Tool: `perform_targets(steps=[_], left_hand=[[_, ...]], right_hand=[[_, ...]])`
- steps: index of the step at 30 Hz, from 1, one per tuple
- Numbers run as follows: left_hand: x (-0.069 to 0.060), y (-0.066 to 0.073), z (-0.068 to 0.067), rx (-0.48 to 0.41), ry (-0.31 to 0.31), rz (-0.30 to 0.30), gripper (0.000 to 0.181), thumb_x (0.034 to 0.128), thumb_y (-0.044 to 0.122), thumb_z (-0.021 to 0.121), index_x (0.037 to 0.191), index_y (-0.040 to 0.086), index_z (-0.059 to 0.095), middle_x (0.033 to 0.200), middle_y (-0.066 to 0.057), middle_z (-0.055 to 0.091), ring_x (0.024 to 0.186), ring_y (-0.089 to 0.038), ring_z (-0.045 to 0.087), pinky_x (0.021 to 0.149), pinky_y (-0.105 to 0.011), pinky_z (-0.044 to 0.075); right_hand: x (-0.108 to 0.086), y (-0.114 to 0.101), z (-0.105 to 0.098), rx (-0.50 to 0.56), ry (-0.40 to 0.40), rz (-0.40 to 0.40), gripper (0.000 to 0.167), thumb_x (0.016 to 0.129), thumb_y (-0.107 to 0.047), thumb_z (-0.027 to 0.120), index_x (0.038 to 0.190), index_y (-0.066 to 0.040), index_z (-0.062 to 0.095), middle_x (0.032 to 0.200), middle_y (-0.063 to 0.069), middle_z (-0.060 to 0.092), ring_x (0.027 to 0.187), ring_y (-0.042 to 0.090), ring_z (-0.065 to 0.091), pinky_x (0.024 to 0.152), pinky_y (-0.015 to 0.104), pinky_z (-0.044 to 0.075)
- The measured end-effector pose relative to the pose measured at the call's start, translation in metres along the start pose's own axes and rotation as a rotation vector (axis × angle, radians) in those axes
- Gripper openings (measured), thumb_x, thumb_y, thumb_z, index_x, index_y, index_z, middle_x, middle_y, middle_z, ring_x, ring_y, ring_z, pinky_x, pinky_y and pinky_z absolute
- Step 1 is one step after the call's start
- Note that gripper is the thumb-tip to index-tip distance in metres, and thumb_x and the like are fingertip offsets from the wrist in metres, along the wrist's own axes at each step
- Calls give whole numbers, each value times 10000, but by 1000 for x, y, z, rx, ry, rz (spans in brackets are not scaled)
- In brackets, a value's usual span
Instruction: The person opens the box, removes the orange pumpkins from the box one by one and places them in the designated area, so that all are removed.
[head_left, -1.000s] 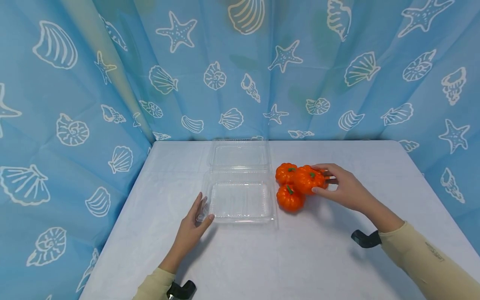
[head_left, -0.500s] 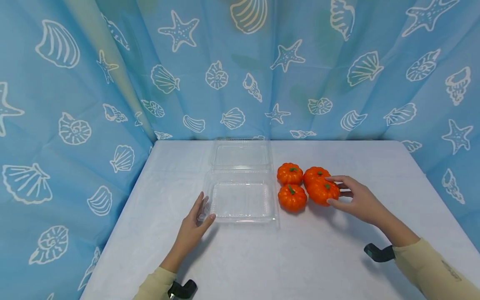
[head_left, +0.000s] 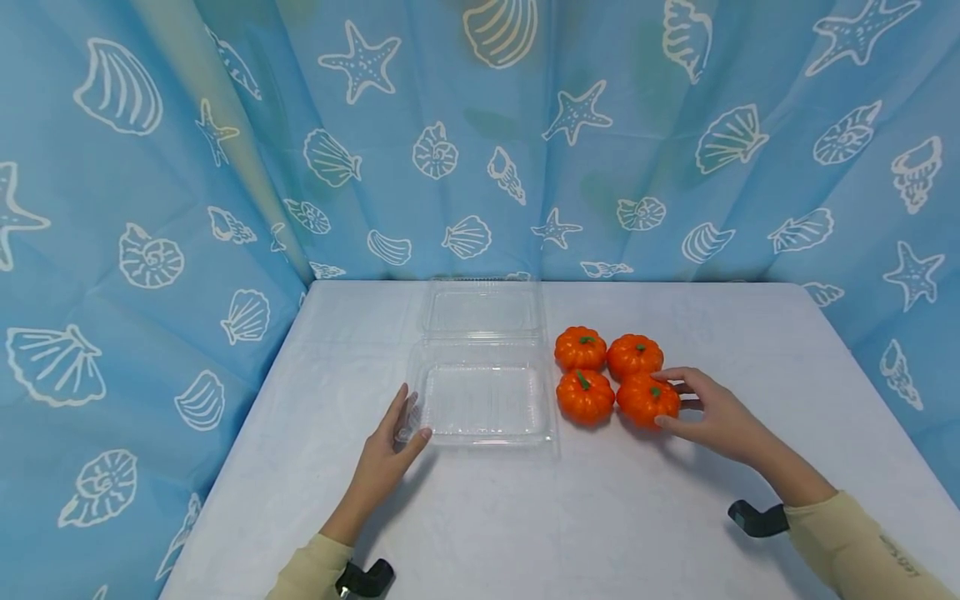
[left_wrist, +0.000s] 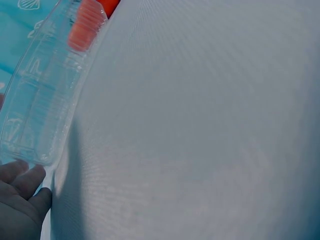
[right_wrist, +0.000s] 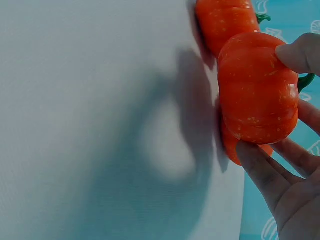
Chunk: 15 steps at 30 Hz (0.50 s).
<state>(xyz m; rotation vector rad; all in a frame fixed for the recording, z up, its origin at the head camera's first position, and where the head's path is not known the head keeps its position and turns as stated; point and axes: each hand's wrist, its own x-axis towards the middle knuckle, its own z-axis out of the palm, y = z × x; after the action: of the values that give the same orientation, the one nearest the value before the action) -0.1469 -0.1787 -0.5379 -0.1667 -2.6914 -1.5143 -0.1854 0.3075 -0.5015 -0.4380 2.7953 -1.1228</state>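
Note:
My right hand (head_left: 716, 417) holds a small orange toy pumpkin (head_left: 647, 400) between thumb and fingers. In the right wrist view this pumpkin (right_wrist: 257, 95) fills the grip, its green stem facing away. Three similar pumpkins lie close by: one behind it (head_left: 634, 356), one to its left (head_left: 585, 397) and one at the back left (head_left: 580, 347). A clear plastic clamshell box (head_left: 483, 400) lies with its lid folded back. At its front left corner my left hand (head_left: 382, 458) rests, fingers fairly straight, touching or almost touching the edge; the left wrist view shows those fingertips (left_wrist: 37, 174) by the box's end.
A white cloth (head_left: 570, 517) covers the table. Behind and beside it hangs a blue curtain (head_left: 510, 167) printed with shells and starfish. The box lid (head_left: 482, 310) reaches close to the table's back edge.
My right hand has brought its pumpkin rightward and toward me, lowering it in front of the back right pumpkin. The left hand and box have stayed in place.

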Motion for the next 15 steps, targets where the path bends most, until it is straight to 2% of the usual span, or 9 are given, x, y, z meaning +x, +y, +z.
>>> perform_targets(steps=[15], left_hand=[[-1,2,0,2,1,-7,821,984,349,683,1639,179,220,1587,-92,417,1465,-284,381,1168,-508,336]], right_hand=[[3,8,13,-18,-6,53,728,899,-385,789,1468,-62,470,1461,249,461,1240,446,519,979,595,507]])
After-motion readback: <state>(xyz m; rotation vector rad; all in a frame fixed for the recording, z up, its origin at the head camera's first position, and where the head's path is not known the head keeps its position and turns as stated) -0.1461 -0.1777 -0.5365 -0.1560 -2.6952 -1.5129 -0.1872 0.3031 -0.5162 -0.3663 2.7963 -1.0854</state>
